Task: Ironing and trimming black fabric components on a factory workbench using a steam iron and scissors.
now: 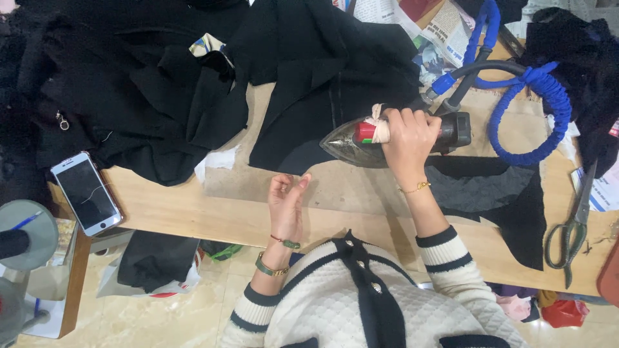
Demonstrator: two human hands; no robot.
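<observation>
Left hand rests open just below the steam iron (right hand gripping its handle).

On the surface: 1 steam iron, 1 smartphone, 1 pr. of scissors, 1 blue-wrapped hose, approx. 2 newspaper sheets, several black fabric pcs.; 2 hands, 1 w/ the iron.

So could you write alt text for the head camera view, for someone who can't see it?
Seen from above, a person's right hand grips a steam iron on black fabric laid on a wooden worktable, while the left hand rests open on the table. A smartphone lies at the left, scissors at the right, beside a blue-wrapped hose.
</observation>
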